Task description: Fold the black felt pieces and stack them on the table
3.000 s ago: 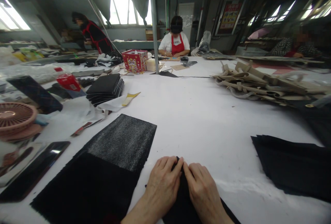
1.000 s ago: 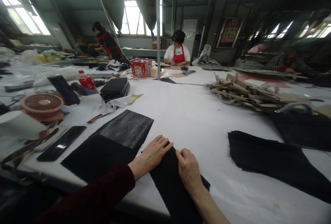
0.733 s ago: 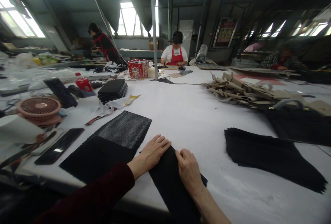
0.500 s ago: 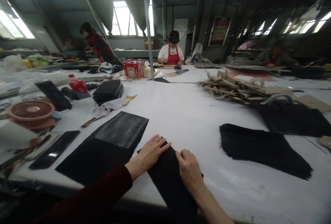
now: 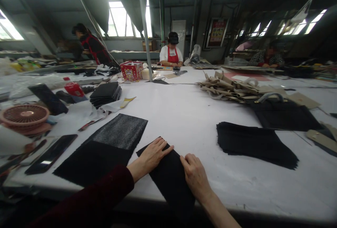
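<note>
White and broad, the worktable (image 5: 184, 105) ran away beyond the grip toward a dim workshop, where a co-worker in a red apron (image 5: 172, 56) sat at the far side. Directly under both hands lay the black sheet (image 5: 170, 177), its far corner poking out past the left fingers and its near end reaching back toward the table's front edge; where exactly it ended was lost in the dark.

The left hand (image 5: 154, 152) was spread nearly flat across the far part of the sheet, fingers slightly parted, pressing down rather than clasping. Just beside it, the right hand (image 5: 195, 173) had its fingers curled at the sheet's right-hand edge; whether the thumb and fingers pinched the cloth or only rested against it could not be told.

Left of the grip, near but apart, lay a black stack (image 5: 86, 161) with a rough grey panel (image 5: 121, 131) at its far end. Right of the grip, farther off, was another black pile (image 5: 255, 145).

To do this well, the left palm seemed best kept firm and level as an anchor, while the right fingers followed the edge with light, even pressure. Tugging sideways would probably skew the sheet, and any wrinkle between the hands looked worth flattening first.
</note>
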The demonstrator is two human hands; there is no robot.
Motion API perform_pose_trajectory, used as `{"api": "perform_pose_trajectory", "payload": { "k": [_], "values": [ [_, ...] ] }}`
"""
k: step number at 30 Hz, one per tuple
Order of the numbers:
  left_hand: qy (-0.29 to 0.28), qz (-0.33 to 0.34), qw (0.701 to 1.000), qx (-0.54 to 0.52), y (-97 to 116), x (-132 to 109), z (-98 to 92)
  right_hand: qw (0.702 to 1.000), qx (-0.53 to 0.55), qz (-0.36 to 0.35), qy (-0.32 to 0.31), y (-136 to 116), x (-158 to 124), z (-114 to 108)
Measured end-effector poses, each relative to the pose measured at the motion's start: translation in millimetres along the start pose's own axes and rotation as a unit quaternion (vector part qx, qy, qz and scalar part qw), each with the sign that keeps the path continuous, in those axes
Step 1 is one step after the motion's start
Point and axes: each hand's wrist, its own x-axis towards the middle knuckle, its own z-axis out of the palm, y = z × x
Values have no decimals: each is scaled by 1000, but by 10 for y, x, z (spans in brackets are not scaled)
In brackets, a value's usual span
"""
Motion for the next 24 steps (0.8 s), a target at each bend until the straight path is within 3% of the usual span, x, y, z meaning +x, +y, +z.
{"api": "perform_pose_trajectory", "payload": {
  "k": [24],
  "values": [
    [4, 60, 998, -32, 207, 120, -111, 1000, -10, -10, -9, 164, -318, -220]
  ]
}}
